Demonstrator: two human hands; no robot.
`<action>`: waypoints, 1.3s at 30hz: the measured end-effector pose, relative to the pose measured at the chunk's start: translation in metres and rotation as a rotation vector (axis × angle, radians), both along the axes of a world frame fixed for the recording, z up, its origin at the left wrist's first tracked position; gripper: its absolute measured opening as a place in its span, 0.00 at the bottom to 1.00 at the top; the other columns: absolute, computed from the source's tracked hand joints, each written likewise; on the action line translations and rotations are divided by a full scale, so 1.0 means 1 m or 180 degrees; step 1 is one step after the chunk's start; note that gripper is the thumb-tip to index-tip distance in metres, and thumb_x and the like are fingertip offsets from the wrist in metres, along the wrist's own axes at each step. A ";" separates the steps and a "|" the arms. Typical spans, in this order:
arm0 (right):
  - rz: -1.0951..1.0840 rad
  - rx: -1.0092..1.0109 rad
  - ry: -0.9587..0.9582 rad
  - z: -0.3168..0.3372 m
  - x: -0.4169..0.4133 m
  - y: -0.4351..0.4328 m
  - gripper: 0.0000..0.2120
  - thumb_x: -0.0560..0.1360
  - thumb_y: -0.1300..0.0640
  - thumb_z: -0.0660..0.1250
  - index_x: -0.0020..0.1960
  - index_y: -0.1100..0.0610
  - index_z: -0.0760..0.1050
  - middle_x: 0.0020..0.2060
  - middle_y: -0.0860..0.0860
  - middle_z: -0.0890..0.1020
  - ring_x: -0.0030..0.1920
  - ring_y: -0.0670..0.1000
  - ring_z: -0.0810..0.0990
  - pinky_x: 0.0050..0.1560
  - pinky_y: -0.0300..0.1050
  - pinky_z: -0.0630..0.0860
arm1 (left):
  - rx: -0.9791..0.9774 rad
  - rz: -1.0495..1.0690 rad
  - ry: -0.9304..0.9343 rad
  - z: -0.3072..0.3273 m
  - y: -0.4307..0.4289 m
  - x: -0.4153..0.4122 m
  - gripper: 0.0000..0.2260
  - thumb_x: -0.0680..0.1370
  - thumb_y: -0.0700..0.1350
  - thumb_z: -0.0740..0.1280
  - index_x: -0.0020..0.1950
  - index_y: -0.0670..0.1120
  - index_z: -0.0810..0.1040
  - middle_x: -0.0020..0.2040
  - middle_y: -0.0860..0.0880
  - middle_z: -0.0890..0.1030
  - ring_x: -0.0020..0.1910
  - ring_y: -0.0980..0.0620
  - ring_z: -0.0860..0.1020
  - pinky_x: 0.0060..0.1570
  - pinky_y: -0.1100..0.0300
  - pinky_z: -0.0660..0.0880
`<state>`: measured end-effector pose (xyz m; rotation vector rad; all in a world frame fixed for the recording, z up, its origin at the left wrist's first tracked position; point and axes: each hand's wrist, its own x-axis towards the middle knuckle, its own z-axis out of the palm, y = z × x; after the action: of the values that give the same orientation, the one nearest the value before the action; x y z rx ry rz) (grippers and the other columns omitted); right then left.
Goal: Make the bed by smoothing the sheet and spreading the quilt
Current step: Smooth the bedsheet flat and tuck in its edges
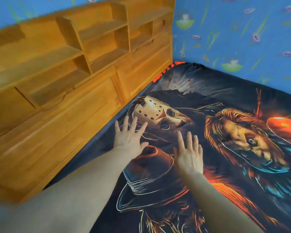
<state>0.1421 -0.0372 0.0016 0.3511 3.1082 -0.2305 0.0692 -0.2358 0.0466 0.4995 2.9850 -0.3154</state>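
Observation:
A dark printed sheet [200, 91] with masked and orange-haired figures covers the mattress and fills the right and lower part of the head view. It lies mostly flat, with small creases near the far corner. My left hand [128, 137] rests palm down on the sheet near the headboard edge, fingers spread. My right hand [188, 153] lies flat on the sheet a little to the right and nearer to me, fingers apart. Neither hand holds any cloth. No quilt shows in this view.
A wooden headboard [84, 76] with open shelves and drawer fronts runs along the left side of the bed. A blue patterned wall [242, 31] borders the far side of the mattress. The sheet's corner [178, 63] is tucked where headboard and wall meet.

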 end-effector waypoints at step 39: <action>-0.0731 -0.0268 -0.0119 -0.294 -0.348 -0.058 0.28 0.79 0.37 0.41 0.77 0.42 0.47 0.78 0.48 0.47 0.77 0.58 0.42 0.72 0.66 0.41 | 0.1121 -0.0326 -0.1258 -0.299 -0.043 -0.355 0.30 0.80 0.38 0.57 0.79 0.53 0.48 0.79 0.57 0.43 0.78 0.50 0.43 0.76 0.51 0.45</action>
<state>-0.2057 -0.0948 -0.2928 0.7020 3.0062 -0.3502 -0.2857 -0.2788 -0.2522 0.6588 2.6329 0.2793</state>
